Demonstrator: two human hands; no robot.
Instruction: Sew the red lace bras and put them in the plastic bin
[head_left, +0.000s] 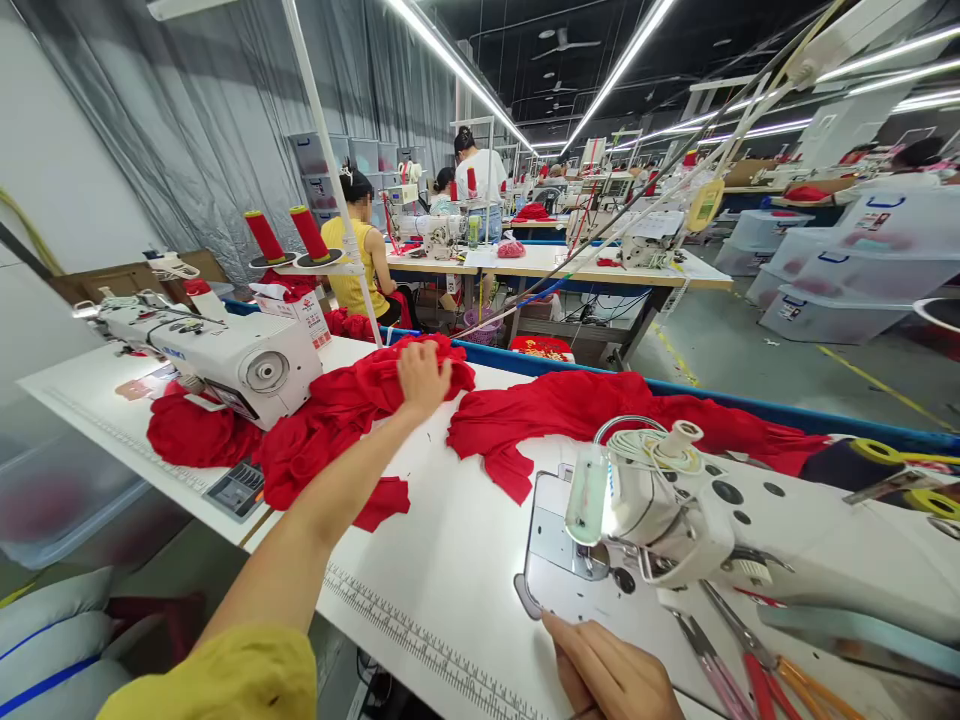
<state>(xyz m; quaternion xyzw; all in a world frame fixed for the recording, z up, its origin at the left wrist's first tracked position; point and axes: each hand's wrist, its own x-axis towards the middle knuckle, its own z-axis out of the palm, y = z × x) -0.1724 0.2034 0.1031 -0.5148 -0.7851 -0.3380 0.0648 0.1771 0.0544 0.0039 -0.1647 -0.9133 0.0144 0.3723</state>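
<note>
My left hand (424, 376) reaches across the table, its fingers curled into the far end of a heap of red fabric (330, 405). Part of its grip is hidden by the back of the hand. Near the front edge, my right hand (611, 670) rests by the corner of the sewing machine's metal bed plate (551, 535). Its fingers are pressed together, and whatever they may hold is hidden. Another length of red fabric (562, 405) lies behind the sewing machine (675, 510), separate from the heap at my left hand.
Scissors (757, 660) and tweezers (709, 655) lie right of my right hand. A second sewing machine (232, 350) stands at left, with red thread cones (309, 235) behind it. A printed ruler (420, 640) runs along the front edge. A person in yellow (360, 250) sits beyond.
</note>
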